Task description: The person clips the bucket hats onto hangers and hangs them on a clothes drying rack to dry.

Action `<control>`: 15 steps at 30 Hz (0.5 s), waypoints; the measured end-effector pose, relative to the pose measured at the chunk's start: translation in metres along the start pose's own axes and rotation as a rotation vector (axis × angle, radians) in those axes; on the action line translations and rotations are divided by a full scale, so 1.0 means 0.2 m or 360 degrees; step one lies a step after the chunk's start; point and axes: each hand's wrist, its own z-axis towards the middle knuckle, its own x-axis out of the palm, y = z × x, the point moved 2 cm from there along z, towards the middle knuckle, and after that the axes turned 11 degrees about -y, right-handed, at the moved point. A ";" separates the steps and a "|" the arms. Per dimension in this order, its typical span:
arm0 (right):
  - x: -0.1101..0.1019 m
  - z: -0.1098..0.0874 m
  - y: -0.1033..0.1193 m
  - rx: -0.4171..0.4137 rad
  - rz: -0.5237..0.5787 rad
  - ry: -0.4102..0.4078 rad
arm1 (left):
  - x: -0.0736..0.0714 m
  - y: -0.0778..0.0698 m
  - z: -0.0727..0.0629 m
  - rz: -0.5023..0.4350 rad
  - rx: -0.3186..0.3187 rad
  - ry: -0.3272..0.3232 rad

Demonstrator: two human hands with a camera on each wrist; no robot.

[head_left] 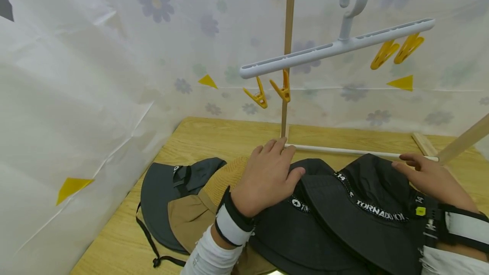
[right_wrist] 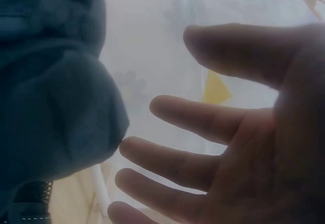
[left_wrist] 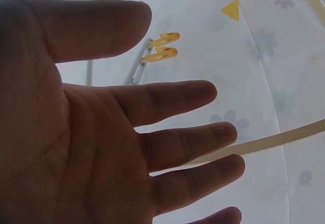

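Matt black cloth hat [head_left: 355, 220] at four o'clock, rough woven straw-like crown [head_left: 225, 177] at seven, smooth plastic hanger [head_left: 324, 52] at two, wood-grained desk [head_left: 118, 241].

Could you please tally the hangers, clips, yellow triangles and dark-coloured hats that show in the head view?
Hangers: 1
Clips: 4
Yellow triangles: 3
Dark-coloured hats: 3
Total: 11

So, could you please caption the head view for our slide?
Left hand and right hand near hats, with a hanger and yellow clips beyond.
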 end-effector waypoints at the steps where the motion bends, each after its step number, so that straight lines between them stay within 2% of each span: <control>1: 0.01 0.00 0.00 -0.0003 0.0003 0.0010 | 0.00 0.00 0.00 0.0007 0.0003 -0.0001; 6: 0.03 0.01 -0.01 -0.0020 0.0038 0.0053 | 0.00 0.00 0.00 0.0006 0.0002 0.0010; 15: 0.06 0.02 0.00 -0.0039 0.0058 0.0025 | 0.00 0.00 0.00 0.0015 0.0001 0.0026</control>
